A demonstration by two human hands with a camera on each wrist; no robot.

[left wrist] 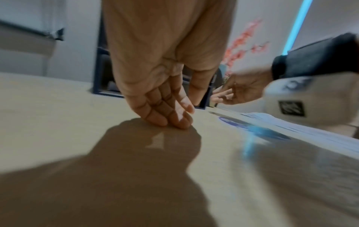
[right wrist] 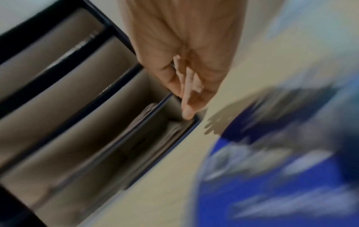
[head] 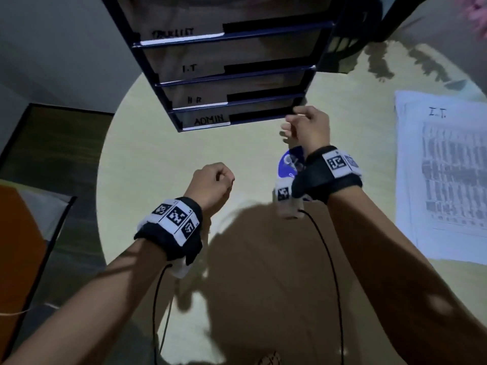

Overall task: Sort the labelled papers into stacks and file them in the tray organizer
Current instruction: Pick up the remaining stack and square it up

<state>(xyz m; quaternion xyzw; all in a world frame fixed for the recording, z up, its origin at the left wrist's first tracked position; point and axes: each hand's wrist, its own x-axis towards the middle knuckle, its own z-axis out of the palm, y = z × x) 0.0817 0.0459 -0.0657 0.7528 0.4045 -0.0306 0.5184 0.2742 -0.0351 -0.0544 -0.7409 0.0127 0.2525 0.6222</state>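
The dark blue tray organizer stands at the table's far side, its trays labelled TASKLIST, I.T, HR and ADMIN. Sheets lie in the lowest trays. My right hand is at the front right corner of the ADMIN tray. Its fingers are extended, one tip touches the tray's rim, and it holds nothing. My left hand hovers mid-table, loosely bent and holding nothing, with its fingertips on the tabletop. A stack of printed papers marked I.T. lies on the right.
A round blue sticker lies on the beige round table under my right wrist. An orange seat stands off the table's left edge. Pink flowers show at the far right. Thin black cables hang from both wrists.
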